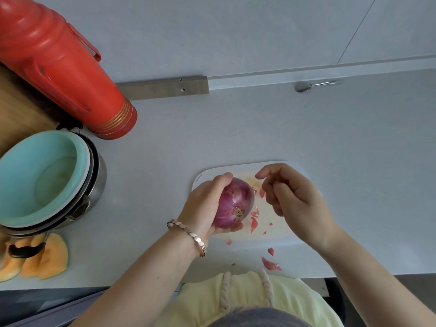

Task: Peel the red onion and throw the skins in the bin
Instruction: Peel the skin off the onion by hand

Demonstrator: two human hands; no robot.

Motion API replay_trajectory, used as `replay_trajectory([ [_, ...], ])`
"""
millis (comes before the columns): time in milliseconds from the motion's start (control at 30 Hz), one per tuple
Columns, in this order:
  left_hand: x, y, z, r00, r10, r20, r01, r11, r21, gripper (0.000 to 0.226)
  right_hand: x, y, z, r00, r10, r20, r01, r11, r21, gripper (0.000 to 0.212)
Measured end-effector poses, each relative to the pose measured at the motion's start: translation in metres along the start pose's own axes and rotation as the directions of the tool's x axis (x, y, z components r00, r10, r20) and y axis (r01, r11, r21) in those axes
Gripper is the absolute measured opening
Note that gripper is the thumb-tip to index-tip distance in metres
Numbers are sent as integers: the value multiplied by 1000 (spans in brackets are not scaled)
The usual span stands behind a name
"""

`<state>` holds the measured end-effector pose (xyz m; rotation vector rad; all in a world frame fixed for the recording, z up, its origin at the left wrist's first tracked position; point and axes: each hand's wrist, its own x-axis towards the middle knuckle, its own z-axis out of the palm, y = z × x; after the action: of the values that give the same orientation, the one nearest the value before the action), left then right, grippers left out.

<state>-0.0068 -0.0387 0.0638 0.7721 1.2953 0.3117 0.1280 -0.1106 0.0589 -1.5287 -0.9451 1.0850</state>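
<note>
A red onion (236, 204), partly peeled with its root end facing up, is gripped in the left hand (204, 205) just above a white cutting board (280, 228). The right hand (292, 194) hovers beside it, fingers loosely curled; whether it pinches anything cannot be told. Torn skins (254, 223) litter the board and grey counter (236, 133). Far left stand a red thermos (63, 64), a mint bowl (35, 175) nested in a steel pot (100, 182), and melon slices (52, 258)
</note>
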Motion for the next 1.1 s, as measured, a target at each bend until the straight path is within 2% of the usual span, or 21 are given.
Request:
replay_trajectory([
  [100, -1, 1, 0, 997, 73, -11, -72, 995, 65, 44, -3, -9, 4, 989, -143, 29, 146, 965, -218, 26],
  [200, -4, 4, 1, 992, 129, 17, -130, 985, 112, 27, -2, -11, 6, 955, -290, 55, 292, 897, -331, 12],
  [300, -5, 6, 2, 986, 164, 21, -165, 975, 146, 29, 1, -6, 6, 936, -348, 59, 339, 839, -425, 11],
  [467, -8, 6, 4, 968, 248, -38, -236, 952, 196, 24, -1, -7, 7, 923, -382, 44, 360, 821, -444, 9],
  [733, -10, 3, 5, 969, 235, -73, -215, 954, 211, 20, -5, -6, 9, 897, -439, 49, 408, 780, -475, 10],
  [933, -7, 0, 3, 975, 201, -91, -176, 958, 224, 41, -7, -4, 12, 881, -470, 43, 419, 737, -531, 5],
  [1000, -8, -1, 3, 979, 182, -95, -158, 963, 216, 36, -7, -6, 12, 875, -479, 68, 433, 712, -553, 2],
  [1100, -9, 0, 3, 976, 193, -103, -168, 962, 216, 22, -5, -6, 10, 891, -450, 64, 413, 741, -530, 4],
])
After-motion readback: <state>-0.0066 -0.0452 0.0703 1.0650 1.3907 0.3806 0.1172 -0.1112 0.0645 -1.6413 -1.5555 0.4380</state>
